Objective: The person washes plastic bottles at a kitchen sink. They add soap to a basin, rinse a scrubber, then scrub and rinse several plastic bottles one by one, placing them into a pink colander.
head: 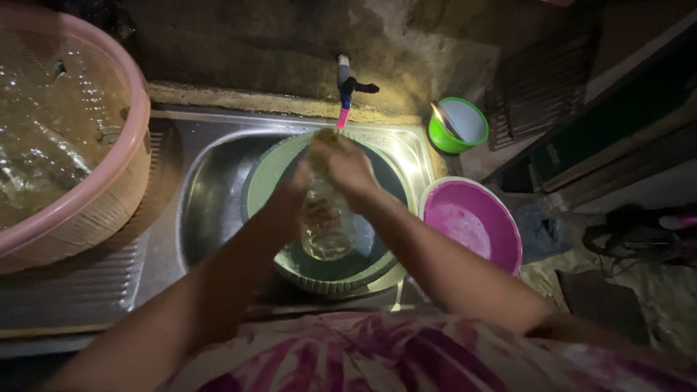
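Note:
A clear plastic bottle [327, 225] stands tilted over a green basin [265, 174] that sits in the steel sink [207, 189]. My left hand [290, 196] grips the bottle's side. My right hand [345, 167] covers the bottle's top, just below the tap [346, 91] with its pink spout. Both forearms reach in from the bottom of the view. The bottle looks wet, with drops or water inside.
A large pink mesh basket [102, 196] with clear bottles stands on the drainboard at left. A small green bowl [457, 123] sits at the sink's back right corner. A magenta basin [475, 218] stands right of the sink. The wall behind is rough and dark.

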